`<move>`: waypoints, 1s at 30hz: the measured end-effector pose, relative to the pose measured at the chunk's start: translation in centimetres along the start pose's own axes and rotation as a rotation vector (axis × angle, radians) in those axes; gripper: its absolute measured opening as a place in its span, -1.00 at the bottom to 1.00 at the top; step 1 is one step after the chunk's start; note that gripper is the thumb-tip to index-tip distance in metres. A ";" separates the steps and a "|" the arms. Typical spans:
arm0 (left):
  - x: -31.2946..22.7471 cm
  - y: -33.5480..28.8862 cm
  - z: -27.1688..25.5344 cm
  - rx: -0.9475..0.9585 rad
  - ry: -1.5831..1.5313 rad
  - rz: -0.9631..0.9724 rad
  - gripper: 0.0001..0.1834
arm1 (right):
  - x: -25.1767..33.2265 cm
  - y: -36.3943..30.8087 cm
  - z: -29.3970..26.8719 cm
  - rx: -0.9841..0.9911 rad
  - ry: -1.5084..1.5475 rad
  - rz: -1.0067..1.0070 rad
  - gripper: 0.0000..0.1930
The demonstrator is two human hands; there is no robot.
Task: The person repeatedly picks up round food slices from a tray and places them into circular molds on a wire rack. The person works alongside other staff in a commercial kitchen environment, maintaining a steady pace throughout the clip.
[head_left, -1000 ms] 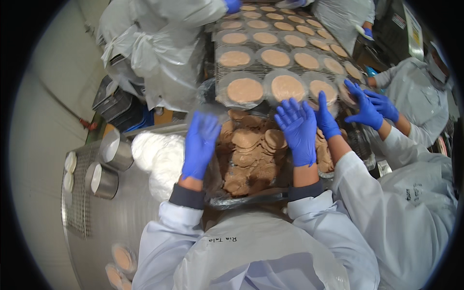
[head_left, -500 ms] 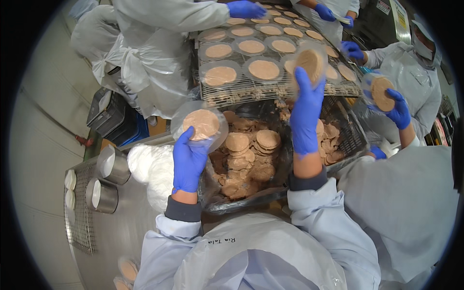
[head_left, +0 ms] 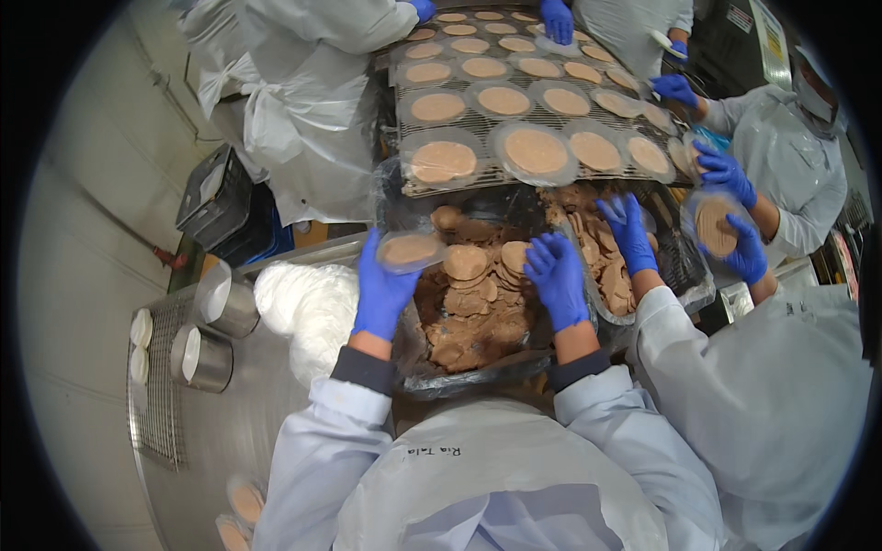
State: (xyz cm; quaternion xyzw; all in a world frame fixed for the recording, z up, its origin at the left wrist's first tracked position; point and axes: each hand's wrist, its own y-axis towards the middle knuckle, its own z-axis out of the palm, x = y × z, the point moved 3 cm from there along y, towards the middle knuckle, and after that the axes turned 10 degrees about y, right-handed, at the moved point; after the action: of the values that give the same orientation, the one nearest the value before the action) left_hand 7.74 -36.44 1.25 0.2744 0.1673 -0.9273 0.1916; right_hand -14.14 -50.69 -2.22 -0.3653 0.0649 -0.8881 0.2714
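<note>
My left hand [head_left: 384, 292] is closed on the edge of a clear round film sheet with a flat pinkish-brown patty [head_left: 410, 248] on it, held tilted over the left side of a lined bin [head_left: 459, 382]. In that bin lie loose ground meat and stacked patties [head_left: 466, 263]. My right hand [head_left: 557, 280] is at the right side of the bin, fingers bent and apart beside a stacked patty [head_left: 515, 256], partly covering it; I cannot tell whether they touch it. Beyond the bin, a wire-mesh rack [head_left: 413, 189] carries rows of patties on clear rounds.
A co-worker's hand [head_left: 627, 234] reaches over a second bin [head_left: 703, 298] on the right. Another gloved hand [head_left: 749, 253] holds a patty. To my left are white bundled film [head_left: 308, 312], metal pots [head_left: 204, 356] and a steel table [head_left: 266, 422]. Black crates [head_left: 216, 197] stand farther left.
My right hand came back from above the rack to the bin, no longer holding its patty. My left hand tilted its patty flatter. Rows on the rack sit farther away; a co-worker's hand entered the second bin.
</note>
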 end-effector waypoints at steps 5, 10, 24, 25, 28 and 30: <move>0.9 1.9 8.2 0.333 -0.082 0.077 -0.54 | 3.1 -1.5 6.2 0.081 0.397 0.007 -0.38; 3.6 3.4 6.6 0.147 -0.062 0.123 -0.57 | 5.5 2.8 5.0 0.279 0.295 -0.061 -0.49; -5.5 -13.1 -4.8 -0.126 0.186 0.340 -0.48 | -10.0 -7.2 18.2 0.668 -0.645 -0.060 -0.58; -6.9 -16.0 -6.3 -0.217 0.134 0.331 -0.52 | -9.9 -7.8 18.6 0.656 -0.655 -0.027 -0.59; -10.8 -23.9 -18.3 -0.392 -0.088 0.627 -0.58 | -8.2 -4.4 15.6 0.625 -0.424 0.101 -0.61; -13.1 -29.5 -24.4 -0.473 -0.284 0.953 -0.61 | -7.0 -1.9 13.1 0.447 -0.293 0.141 -0.56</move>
State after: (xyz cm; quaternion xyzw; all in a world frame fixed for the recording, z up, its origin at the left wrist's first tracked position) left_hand 15.55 2.78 -4.53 0.1415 0.2009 -0.7028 0.6676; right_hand -1.88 -44.33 3.55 -0.4154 -0.1473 -0.7970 0.4130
